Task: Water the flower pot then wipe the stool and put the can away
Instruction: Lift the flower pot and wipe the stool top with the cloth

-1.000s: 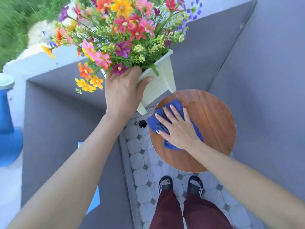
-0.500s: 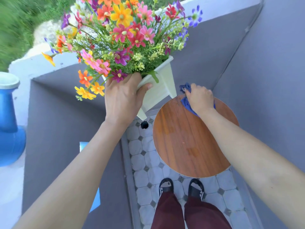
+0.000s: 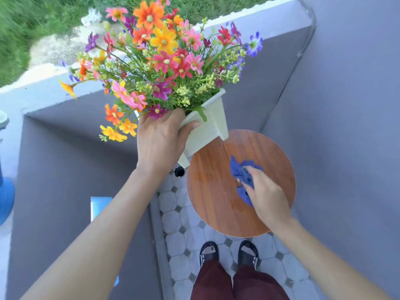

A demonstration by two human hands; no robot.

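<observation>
My left hand (image 3: pixel 161 139) grips the rim of a white square flower pot (image 3: pixel 208 126) full of colourful flowers (image 3: pixel 164 61), holding it tilted in the air above the left edge of the stool. The round wooden stool top (image 3: pixel 216 191) stands below, with a faint wet sheen. My right hand (image 3: pixel 265 195) clutches a bunched blue cloth (image 3: pixel 241 173) over the right half of the stool top. No watering can shows clearly in this view.
Grey walls (image 3: pixel 346 126) close in the narrow tiled floor (image 3: pixel 173 213) on the right, back and left. A floor drain hole (image 3: pixel 179 171) lies beside the stool. A blue object (image 3: pixel 5 198) stands at the far left. My feet (image 3: pixel 228 253) are just before the stool.
My right hand with the cloth swept from the stool's left front to its far edge, then back toward the right middle, now bunching the cloth. The pot stayed held up.
</observation>
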